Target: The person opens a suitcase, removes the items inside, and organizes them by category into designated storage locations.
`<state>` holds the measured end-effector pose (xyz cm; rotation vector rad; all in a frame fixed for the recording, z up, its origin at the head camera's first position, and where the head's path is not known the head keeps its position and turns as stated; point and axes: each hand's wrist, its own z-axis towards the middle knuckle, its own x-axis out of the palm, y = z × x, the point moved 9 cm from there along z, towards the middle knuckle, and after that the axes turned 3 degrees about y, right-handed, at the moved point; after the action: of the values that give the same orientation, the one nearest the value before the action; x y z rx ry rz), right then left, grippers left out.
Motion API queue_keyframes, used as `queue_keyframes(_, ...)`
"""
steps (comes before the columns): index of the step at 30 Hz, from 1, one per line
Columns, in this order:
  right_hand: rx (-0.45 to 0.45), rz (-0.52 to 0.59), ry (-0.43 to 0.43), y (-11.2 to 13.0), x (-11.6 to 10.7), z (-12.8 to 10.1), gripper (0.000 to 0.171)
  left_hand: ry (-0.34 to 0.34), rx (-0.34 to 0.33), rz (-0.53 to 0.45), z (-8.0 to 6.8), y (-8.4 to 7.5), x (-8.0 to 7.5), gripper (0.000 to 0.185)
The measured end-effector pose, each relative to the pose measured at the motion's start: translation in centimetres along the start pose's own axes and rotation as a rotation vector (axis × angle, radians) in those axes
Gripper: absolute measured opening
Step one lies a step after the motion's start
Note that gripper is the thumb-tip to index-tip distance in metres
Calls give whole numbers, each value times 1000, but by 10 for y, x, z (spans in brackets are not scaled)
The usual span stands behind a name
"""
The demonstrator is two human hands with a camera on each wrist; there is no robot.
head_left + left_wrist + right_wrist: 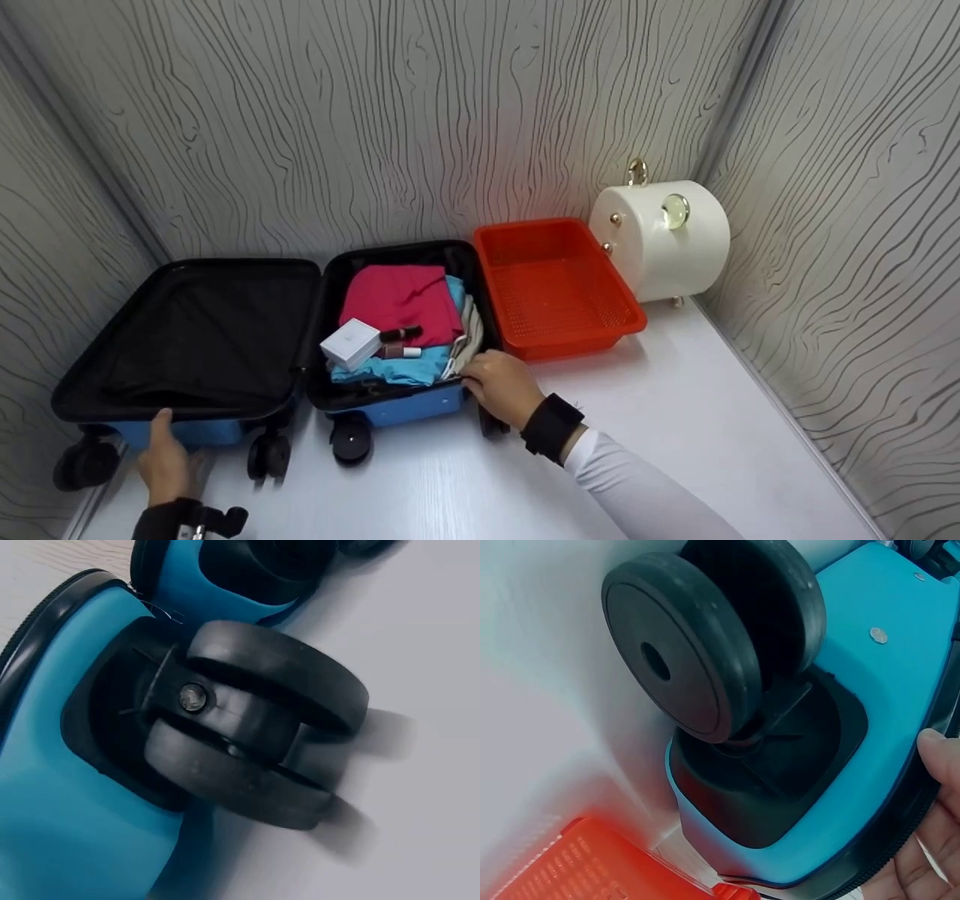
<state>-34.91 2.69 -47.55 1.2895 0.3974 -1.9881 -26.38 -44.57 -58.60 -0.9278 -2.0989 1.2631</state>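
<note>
Left grip [168, 463] holds the suitcase lid [210, 337] by its near edge; right grip [505, 386] pinches the likely heavier packed half's [420, 406] stiff-looking rim [896, 825].

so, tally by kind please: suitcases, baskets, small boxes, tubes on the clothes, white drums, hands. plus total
Suitcase: 1, open
Basket: 1
Small box: 1
Tubes: 2, dark tube and white-capped tube
White drum: 1
Hands: 2, left hand and right hand
Total: 8
</note>
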Motion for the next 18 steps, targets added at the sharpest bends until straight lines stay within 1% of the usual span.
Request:
queue_keyframes(1,-3,-2,-4,1,0,1,13,1,-10,-18,1,1,0,106)
queue_keyframes(3,-5,-5,-15,1,1,2,13,13,-25,-87,3,2,1,108)
queue_keyframes(5,-2,-3,-29,1,2,3,13,39,-31,-156,4,1,2,110)
queue_keyframes(8,-1,1,-43,2,3,5,13,75,-35,-221,6,0,5,110)
queue_keyframes(10,-6,2,-46,3,3,6,13,82,-30,-238,7,0,5,107)
queue_keyframes(12,-10,4,-46,4,4,7,13,73,-28,-246,9,1,4,103)
queue_keyframes(18,-18,8,-52,6,5,8,12,63,-58,-287,10,5,7,93)
